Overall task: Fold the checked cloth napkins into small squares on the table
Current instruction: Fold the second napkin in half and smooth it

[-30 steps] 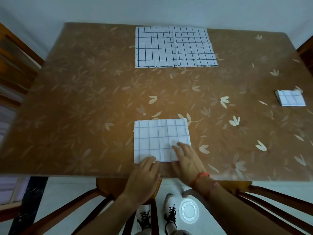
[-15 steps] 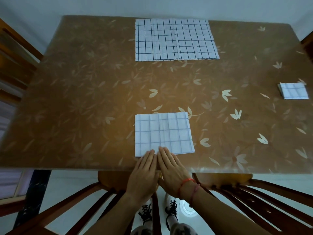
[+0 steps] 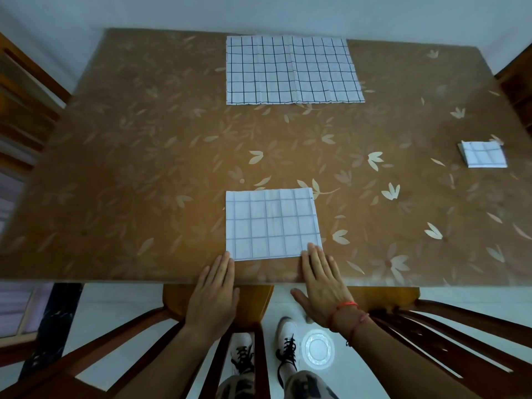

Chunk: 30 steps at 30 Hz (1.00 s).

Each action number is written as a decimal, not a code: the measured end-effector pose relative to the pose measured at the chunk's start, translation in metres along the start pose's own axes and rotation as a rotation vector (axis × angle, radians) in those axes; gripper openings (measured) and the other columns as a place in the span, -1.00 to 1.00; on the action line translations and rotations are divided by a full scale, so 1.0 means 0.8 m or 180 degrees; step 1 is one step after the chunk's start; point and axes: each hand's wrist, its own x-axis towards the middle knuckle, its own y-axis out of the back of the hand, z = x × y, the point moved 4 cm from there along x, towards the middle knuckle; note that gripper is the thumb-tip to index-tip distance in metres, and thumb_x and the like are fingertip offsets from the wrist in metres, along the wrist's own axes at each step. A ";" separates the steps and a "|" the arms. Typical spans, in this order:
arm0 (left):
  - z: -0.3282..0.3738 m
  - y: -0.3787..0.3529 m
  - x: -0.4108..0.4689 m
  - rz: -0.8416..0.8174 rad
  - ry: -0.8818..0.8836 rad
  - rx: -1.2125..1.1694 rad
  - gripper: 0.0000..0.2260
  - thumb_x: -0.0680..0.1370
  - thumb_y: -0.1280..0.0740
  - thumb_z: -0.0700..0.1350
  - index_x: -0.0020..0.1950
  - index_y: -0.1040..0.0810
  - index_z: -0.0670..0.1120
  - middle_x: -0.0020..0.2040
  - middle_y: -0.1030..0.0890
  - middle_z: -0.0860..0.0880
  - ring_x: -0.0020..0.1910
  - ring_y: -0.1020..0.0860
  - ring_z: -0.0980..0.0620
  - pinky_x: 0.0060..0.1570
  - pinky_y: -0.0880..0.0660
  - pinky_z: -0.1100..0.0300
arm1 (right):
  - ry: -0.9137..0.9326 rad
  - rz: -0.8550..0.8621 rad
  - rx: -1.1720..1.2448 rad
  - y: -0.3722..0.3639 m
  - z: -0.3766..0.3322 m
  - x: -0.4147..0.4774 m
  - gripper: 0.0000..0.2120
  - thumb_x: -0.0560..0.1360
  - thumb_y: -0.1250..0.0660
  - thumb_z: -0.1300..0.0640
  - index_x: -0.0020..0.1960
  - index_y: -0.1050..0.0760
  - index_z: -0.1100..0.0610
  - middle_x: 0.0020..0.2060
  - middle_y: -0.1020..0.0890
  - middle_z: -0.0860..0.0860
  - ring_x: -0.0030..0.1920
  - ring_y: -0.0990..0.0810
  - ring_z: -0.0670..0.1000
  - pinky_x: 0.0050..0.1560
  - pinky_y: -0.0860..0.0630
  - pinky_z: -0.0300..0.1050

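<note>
Your left hand (image 3: 214, 286) is flat, fingers straight, with the tips touching the near-left corner of the napkin (image 3: 272, 224). Your right hand (image 3: 321, 279) is flat too, fingertips on the near-right corner. The napkin lies on the tabletop (image 3: 129, 168) just ahead of both hands. The big napkin (image 3: 292, 70) is well beyond them. The square (image 3: 482, 154) is far to the right of the right hand.
</note>
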 end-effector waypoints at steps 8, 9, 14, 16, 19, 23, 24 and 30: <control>0.006 0.007 0.001 0.0040 0.0099 -0.0057 -0.46 0.59 0.01 0.06 0.44 -0.34 -0.24 0.46 -0.34 -0.18 0.45 -0.32 -0.09 0.46 -0.13 0.02 | -0.0167 -0.0017 0.0069 0.001 -0.002 0.003 -0.25 0.46 -0.03 -0.24 0.40 -0.35 0.30 0.41 -0.35 0.25 0.41 -0.35 0.22 0.35 -0.26 0.14; 0.007 0.010 0.003 0.0052 0.0133 -0.0127 -0.46 0.58 0.00 0.06 0.43 -0.37 -0.25 0.45 -0.36 -0.19 0.44 -0.34 -0.11 0.42 -0.17 0.01 | -0.0168 -0.0014 0.0079 0.002 -0.001 0.003 -0.27 0.46 -0.03 -0.23 0.39 -0.36 0.30 0.40 -0.36 0.24 0.41 -0.36 0.21 0.35 -0.27 0.14; 0.030 0.027 0.024 0.0155 0.0007 -0.0506 -0.49 0.58 -0.02 0.01 0.33 -0.47 -0.28 0.38 -0.44 -0.23 0.39 -0.39 -0.17 0.34 -0.27 0.00 | -0.0082 -0.0060 0.0245 0.005 0.004 0.005 -0.25 0.49 0.07 -0.23 0.47 -0.21 0.30 0.49 -0.20 0.20 0.49 -0.20 0.19 0.44 -0.06 0.09; 0.040 0.029 0.034 0.0168 -0.0131 -0.0699 -0.49 0.60 0.01 0.01 0.35 -0.44 -0.29 0.43 -0.37 -0.23 0.44 -0.32 -0.17 0.37 -0.23 0.00 | -0.0028 -0.0115 0.0476 0.011 0.006 0.008 -0.22 0.48 0.14 -0.24 0.51 -0.09 0.27 0.53 -0.08 0.16 0.53 -0.05 0.16 0.49 0.08 0.04; 0.046 0.027 0.042 0.0109 -0.0170 -0.0862 -0.43 0.59 0.11 0.06 0.42 -0.36 -0.24 0.50 -0.25 -0.20 0.51 -0.16 -0.13 0.44 -0.15 0.02 | -0.0036 0.0000 0.0833 0.030 0.010 0.015 -0.30 0.49 0.09 -0.22 0.45 -0.21 0.22 0.47 -0.19 0.10 0.45 -0.22 0.16 0.47 -0.18 0.01; 0.047 0.030 0.041 0.0174 -0.0219 -0.0685 -0.46 0.60 0.10 0.04 0.41 -0.40 -0.22 0.48 -0.30 -0.18 0.49 -0.21 -0.11 0.42 -0.06 0.09 | -0.0371 0.0099 0.1548 0.056 0.027 0.038 -0.59 0.54 -0.19 -0.05 0.32 -0.41 0.13 0.31 -0.42 0.07 0.28 -0.42 0.13 0.29 -0.40 -0.05; 0.046 0.031 0.041 0.0183 -0.0205 -0.0706 -0.51 0.63 0.05 0.02 0.43 -0.37 -0.20 0.50 -0.27 -0.16 0.51 -0.18 -0.09 0.43 -0.03 0.11 | -0.0613 0.0171 0.1868 0.064 0.034 0.046 -0.61 0.53 -0.22 -0.03 0.31 -0.44 0.12 0.26 -0.48 0.07 0.26 -0.46 0.12 0.26 -0.41 -0.08; 0.042 0.033 0.044 0.0157 -0.0090 -0.1244 -0.57 0.66 -0.07 -0.04 0.51 -0.24 -0.14 0.56 -0.10 -0.06 0.54 0.01 0.01 0.43 0.02 0.20 | -0.2173 -0.0148 0.3421 0.090 0.075 0.089 -0.51 0.38 -0.27 -0.01 0.28 -0.47 0.10 0.08 -0.61 0.08 0.11 -0.57 0.16 0.17 -0.52 0.02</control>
